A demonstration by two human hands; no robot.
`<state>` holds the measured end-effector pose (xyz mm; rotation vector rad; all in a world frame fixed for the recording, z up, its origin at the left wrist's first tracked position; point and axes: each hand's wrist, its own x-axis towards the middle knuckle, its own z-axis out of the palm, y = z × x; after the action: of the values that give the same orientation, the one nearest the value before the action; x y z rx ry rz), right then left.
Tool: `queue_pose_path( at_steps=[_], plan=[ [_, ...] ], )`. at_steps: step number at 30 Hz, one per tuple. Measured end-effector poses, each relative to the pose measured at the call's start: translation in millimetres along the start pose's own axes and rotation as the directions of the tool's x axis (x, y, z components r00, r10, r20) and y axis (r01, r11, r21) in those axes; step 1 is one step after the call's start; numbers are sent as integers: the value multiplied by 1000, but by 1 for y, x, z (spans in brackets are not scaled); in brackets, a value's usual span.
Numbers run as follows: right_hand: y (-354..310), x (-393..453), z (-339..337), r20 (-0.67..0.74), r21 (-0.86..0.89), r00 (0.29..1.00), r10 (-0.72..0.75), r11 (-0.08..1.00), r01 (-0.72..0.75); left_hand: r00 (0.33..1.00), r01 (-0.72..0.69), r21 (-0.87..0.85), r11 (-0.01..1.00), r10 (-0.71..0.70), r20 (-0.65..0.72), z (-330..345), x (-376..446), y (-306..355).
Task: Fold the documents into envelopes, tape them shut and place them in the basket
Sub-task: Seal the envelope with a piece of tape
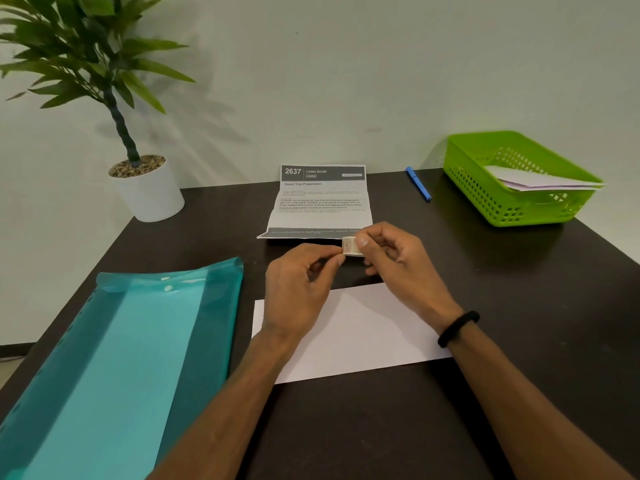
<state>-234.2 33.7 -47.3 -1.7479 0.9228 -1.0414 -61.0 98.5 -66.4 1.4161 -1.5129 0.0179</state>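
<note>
From the head view, both hands meet at frame centre above the dark table [485,393]. The right hand [398,265] pinches a small tape roll [350,246] between thumb and curled fingers; the left hand [301,285] pinches at the roll's left edge with thumb and forefinger. Whether a tape end is lifted is too small to tell.

Just below, a folded white envelope [363,334] lies flat, its left part hidden by the left wrist. A printed document [320,202] lies beyond the hands, its near edge partly covered by the fingers.

The green basket [485,199], upper right, holds folded papers [540,181]. A teal folder [121,358] is cut off at the lower left. Bare table lies at right.
</note>
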Motion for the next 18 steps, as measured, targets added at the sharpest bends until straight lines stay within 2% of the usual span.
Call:
queue_pose_path(
  at_steps=[8, 18],
  plan=[
    [-1, 0, 1, 19, -11, 1000, 0, 1000, 0, 994, -104, 137, 985, 98, 46, 0, -2, -2],
    [-2, -1, 0, 83, -27, 996, -13, 1000, 15, 994, -106, 166, 980, 98, 51, -2, -1, 0]
  ],
)
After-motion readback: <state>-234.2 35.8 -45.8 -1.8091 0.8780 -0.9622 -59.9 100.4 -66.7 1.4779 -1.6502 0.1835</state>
